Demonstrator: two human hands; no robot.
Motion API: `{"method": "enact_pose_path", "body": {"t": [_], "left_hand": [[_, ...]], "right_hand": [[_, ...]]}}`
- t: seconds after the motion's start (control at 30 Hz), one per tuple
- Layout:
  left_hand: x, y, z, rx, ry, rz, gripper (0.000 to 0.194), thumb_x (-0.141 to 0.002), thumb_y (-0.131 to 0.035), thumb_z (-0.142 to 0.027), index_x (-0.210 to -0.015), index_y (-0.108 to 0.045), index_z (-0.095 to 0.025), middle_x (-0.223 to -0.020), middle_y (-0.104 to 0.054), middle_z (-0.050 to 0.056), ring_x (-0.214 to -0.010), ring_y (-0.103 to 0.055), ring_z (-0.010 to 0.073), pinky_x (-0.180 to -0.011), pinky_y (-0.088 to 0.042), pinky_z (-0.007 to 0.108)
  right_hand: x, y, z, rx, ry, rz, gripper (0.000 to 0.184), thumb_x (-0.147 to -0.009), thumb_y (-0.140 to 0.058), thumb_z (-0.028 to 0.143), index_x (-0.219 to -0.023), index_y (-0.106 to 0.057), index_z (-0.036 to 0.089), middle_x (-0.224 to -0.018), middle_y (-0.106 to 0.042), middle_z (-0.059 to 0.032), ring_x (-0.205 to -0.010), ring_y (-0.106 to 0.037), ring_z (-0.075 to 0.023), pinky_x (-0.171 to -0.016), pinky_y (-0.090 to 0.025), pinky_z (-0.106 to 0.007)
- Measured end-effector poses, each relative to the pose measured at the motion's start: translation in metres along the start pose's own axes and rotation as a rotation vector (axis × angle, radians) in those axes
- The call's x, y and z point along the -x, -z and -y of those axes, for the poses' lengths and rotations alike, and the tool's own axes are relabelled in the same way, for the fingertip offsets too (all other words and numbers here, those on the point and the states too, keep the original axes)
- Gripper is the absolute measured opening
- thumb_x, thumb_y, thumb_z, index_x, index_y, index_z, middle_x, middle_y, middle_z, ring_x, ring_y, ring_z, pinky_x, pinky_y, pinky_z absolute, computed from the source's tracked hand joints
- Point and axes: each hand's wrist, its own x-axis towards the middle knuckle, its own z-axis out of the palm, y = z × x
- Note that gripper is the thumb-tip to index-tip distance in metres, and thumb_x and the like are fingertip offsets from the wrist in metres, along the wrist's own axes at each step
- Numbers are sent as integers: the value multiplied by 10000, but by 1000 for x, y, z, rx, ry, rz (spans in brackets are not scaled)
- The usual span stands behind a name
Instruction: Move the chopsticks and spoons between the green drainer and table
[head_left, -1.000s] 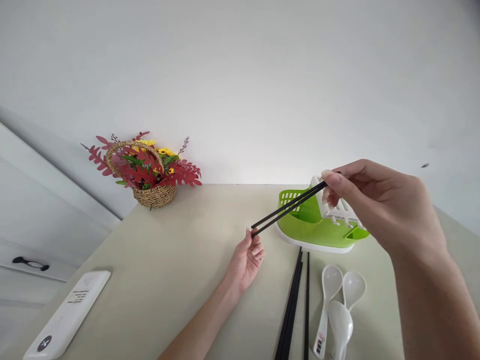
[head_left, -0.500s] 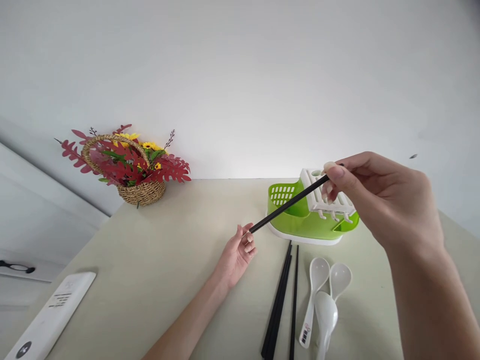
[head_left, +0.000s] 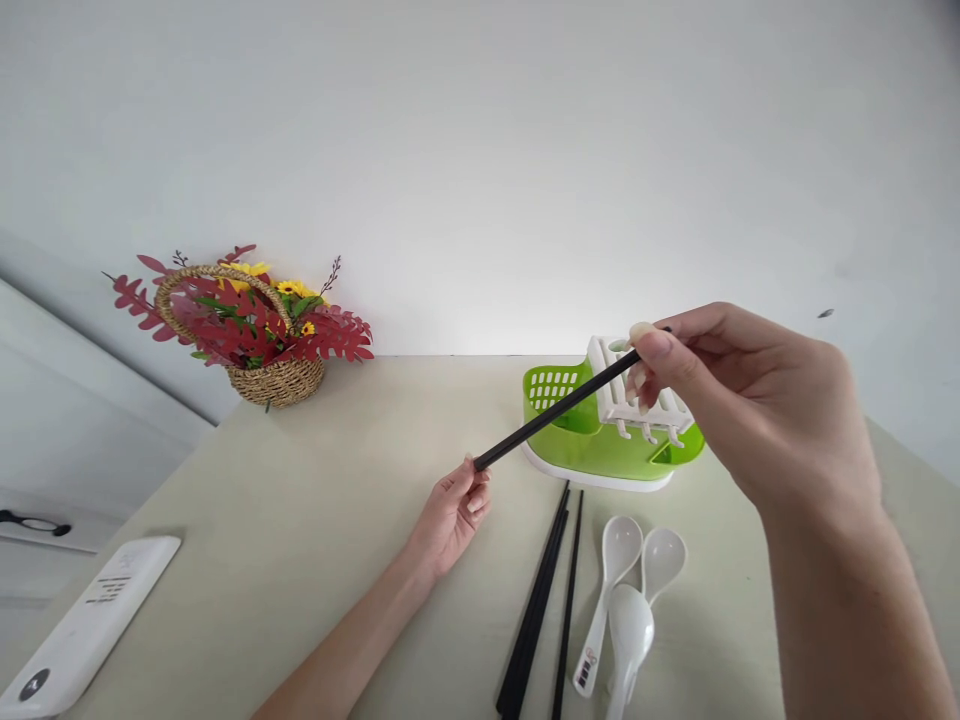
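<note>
A black chopstick (head_left: 555, 410) slants up to the right above the table, stretched between my two hands. My left hand (head_left: 450, 515) pinches its lower end. At the upper end, my right hand (head_left: 765, 400) grips it between thumb and fingers. Behind the chopstick stands a green and white utensil holder (head_left: 585, 450), partly covered by my right hand. Below it lie several more black chopsticks (head_left: 536, 610), with one single chopstick (head_left: 568, 610) slightly apart. To their right are three white spoons (head_left: 621, 545), close together and partly overlapping.
A wicker basket (head_left: 277, 382) of red leaves and yellow flowers stands at the back left against the wall. Along the left table edge lies a long white device (head_left: 94, 620). A white cabinet with a black handle (head_left: 34, 523) is beyond that edge.
My left hand has closed its fingers on the chopstick's lower end. The whole view has shifted slightly, so things appear a little further left. My right hand keeps its grip.
</note>
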Motion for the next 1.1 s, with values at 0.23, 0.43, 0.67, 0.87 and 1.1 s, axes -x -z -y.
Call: {"method": "enact_pose_path", "body": {"t": [0.23, 0.43, 0.67, 0.87, 1.1], "left_hand": [[2, 6, -1, -18, -33, -52, 321, -859, -865, -361, -806, -707, -87, -771, -660, 9, -461, -358, -6, -431, -362, 143], [11, 9, -4, 68, -54, -60, 288, -855, -874, -317, -798, -702, -93, -723, -605, -25, -452, -332, -15, -420, -364, 117], [12, 7, 0, 123, -93, -53, 219, -816, -902, -252, -842, -721, -132, -789, -655, -13, -473, -353, -7, -442, -372, 128], [9, 9, 1, 107, -100, -30, 222, -801, -913, -252, -871, -738, -134, -726, -622, -20, -466, -346, 2, -440, -356, 142], [11, 5, 2, 127, -104, 0, 291, -780, -934, -308, -855, -730, -114, -748, -632, -9, -495, -390, 4, -461, -388, 134]], "right_hand": [[-4, 0, -7, -15, 37, 51, 275, -945, -738, 503, -839, -727, 249, -662, -687, -7, -591, -664, -172, -467, -497, -269], [-3, -3, -6, -24, 100, 100, 309, -956, -718, 544, -868, -731, 249, -689, -701, -3, -598, -679, -150, -534, -582, -251], [-1, -4, -3, -56, 87, 78, 266, -965, -725, 499, -874, -728, 250, -692, -698, 0, -579, -673, -150, -521, -588, -260], [1, -7, 0, -30, 84, 63, 252, -965, -724, 502, -885, -726, 263, -698, -707, -5, -596, -696, -168, -506, -584, -271], [3, -9, 1, -55, 104, 48, 228, -963, -737, 467, -876, -725, 257, -686, -699, -1, -578, -669, -150, -517, -587, -260]]}}
